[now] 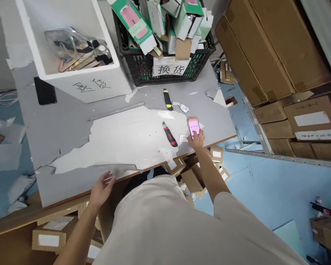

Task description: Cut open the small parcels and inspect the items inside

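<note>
My right hand (pixel 197 141) is over the lower end of a phone (pixel 193 125) with a pink screen showing a timer. Its fingers are spread, one touching the screen, and the phone appears to lie on the table. My left hand (pixel 103 188) is at the table's front edge with fingers loosely apart and nothing in it. Left of the phone lies a red and black utility knife (pixel 170 134). Farther back is a yellow and black utility knife (pixel 168 99). A small printed packet (pixel 183 138) sits beside my right thumb.
A white foam box (pixel 85 88) holding assorted items stands at the back left, near a black phone (pixel 45 91). Beside it, a black crate (pixel 165 68) is heaped with green and white boxes. Torn grey covering (pixel 68 129) marks the tabletop. Cardboard cartons (pixel 273 48) fill the right-hand shelves.
</note>
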Available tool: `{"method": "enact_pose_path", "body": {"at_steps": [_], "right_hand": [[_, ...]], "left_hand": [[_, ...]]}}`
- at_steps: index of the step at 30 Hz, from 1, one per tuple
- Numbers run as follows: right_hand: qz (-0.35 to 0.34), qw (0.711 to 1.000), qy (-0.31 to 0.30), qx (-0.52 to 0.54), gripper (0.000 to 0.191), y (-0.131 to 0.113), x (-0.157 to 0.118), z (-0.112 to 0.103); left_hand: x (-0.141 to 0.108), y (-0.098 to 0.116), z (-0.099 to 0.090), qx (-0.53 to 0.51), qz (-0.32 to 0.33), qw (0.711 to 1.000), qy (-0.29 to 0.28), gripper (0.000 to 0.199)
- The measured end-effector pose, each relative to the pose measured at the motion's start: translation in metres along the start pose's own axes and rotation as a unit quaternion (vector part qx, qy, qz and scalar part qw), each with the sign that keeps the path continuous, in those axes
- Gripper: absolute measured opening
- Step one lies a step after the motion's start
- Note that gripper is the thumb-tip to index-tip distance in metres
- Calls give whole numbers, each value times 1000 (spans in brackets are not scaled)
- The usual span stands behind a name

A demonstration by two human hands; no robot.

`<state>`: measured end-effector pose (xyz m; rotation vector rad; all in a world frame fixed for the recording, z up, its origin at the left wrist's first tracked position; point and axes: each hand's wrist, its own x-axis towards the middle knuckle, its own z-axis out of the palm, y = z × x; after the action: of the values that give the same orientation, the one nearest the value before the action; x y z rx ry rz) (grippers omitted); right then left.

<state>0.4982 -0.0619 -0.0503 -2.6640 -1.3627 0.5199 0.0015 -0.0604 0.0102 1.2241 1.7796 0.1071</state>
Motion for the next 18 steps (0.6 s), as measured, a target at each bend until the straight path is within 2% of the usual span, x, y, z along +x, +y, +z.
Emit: {"method": "enact_pose_path", "body": {"at_steps": [3, 7, 9, 11, 14, 16, 18], "right_hand": [[-16, 999, 29, 23, 54, -3, 1, -5], [-99, 993, 46, 53, 51, -25, 5, -16], [-156, 983, 20, 98, 50, -48, 5, -19], [-217, 965, -43, 139, 52, -82, 2, -18], [-354, 919, -154, 82, 53, -143, -19, -12], [-454, 865, -215, -6, 53, -181, -46, -7], [-519, 809, -261, -89, 53, -214, -77, -2]], "left_hand": [[-9, -1, 0, 31, 28, 999, -3, 69], [-27, -8, -5, 95, 34, 995, -4, 70], [-40, -16, -8, 110, 23, 994, -15, 70], [-53, -28, -11, 111, 25, 993, -12, 67], [-72, -55, -16, 83, 3, 996, 29, 66], [-89, -74, -16, 40, -23, 998, 52, 65], [-110, -93, -15, -4, -37, 996, 78, 62]]}}
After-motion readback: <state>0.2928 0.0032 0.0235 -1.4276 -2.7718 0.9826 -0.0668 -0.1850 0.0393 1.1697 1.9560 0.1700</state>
